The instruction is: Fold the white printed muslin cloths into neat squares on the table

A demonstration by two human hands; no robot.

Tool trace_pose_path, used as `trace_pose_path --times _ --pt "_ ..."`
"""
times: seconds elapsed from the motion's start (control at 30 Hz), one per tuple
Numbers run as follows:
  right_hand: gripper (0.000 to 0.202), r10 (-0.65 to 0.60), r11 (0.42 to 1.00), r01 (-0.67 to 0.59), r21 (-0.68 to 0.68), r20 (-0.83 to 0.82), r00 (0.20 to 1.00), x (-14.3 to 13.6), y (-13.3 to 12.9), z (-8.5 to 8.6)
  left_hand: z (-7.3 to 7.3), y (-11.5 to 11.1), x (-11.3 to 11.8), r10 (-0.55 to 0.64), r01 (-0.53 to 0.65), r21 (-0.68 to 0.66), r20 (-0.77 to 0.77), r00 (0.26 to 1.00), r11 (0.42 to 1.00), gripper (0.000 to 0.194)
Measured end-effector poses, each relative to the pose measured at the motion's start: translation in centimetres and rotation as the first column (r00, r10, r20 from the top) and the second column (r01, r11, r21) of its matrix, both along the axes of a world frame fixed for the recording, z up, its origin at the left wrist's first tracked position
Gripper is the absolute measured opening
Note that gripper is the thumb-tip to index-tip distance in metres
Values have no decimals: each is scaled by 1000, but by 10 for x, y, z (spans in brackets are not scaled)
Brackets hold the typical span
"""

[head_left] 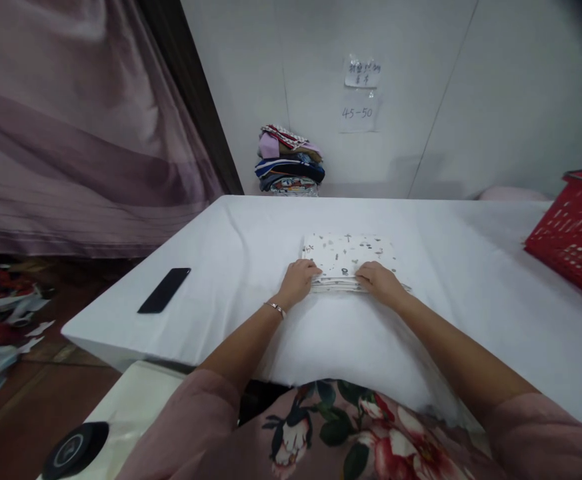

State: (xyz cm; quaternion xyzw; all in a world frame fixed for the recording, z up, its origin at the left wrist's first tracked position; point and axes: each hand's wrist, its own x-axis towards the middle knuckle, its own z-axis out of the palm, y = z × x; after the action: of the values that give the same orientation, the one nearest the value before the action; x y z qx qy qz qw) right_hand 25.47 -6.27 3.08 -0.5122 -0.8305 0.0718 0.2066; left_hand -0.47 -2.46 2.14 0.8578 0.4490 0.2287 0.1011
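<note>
A folded white cloth (343, 257) with small grey and brown printed figures lies on the white-covered table, its stacked layers showing along the near edge. At its near left corner, my left hand (298, 279) has its fingers closed on the edge. My right hand (378, 280) grips the same near edge farther right, fingers bent over the layers. Both thumbs are mostly hidden. A bracelet (277, 309) circles my left wrist.
A black phone (165, 291) lies on the table (241, 267) at left. A red basket (578, 233) stands at right. Behind the far edge rises a pile of folded fabrics (291, 163) against the wall. A round black object (75, 448) sits on a pale surface at lower left.
</note>
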Motion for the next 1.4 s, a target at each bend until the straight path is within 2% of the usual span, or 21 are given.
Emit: trace_pose_path --times 0.1,0.23,0.33,0.63,0.77,0.9,1.07,1.2,1.3,1.4 --pt "29 -5 1000 5 16 -9 1000 1 -1 0 5 2 -1 -34 33 -33 -32 999 999 37" --pt "29 48 998 -48 39 -3 999 2 1 -6 11 3 -3 -47 45 -37 -52 998 998 21" --pt "30 85 995 -86 44 23 996 4 3 -9 13 4 -6 -90 87 -49 -48 995 995 21" --pt "28 128 990 -131 45 64 990 7 1 -7 6 9 -9 -155 154 -16 -9 988 988 23" --pt "28 93 993 -97 67 57 994 8 3 -4 3 9 -9 -158 158 8 -28 987 987 21" --pt "28 23 989 -30 146 46 999 14 4 5 5 6 -7 -162 162 -5 -76 984 987 21" --pt "26 66 994 -80 77 166 984 18 0 3 9 2 -1 -139 142 19 -112 984 990 11" --pt "24 61 996 -67 59 95 994 19 -3 -6 12 0 2 -110 113 15 -133 985 994 3" --pt "25 44 998 -44 45 2 999 22 -3 -11 14 -1 4 -89 92 10 -139 986 996 6" --pt "26 35 998 -34 47 -11 999 25 -4 -12 15 -2 6 -87 90 13 -145 986 996 9"
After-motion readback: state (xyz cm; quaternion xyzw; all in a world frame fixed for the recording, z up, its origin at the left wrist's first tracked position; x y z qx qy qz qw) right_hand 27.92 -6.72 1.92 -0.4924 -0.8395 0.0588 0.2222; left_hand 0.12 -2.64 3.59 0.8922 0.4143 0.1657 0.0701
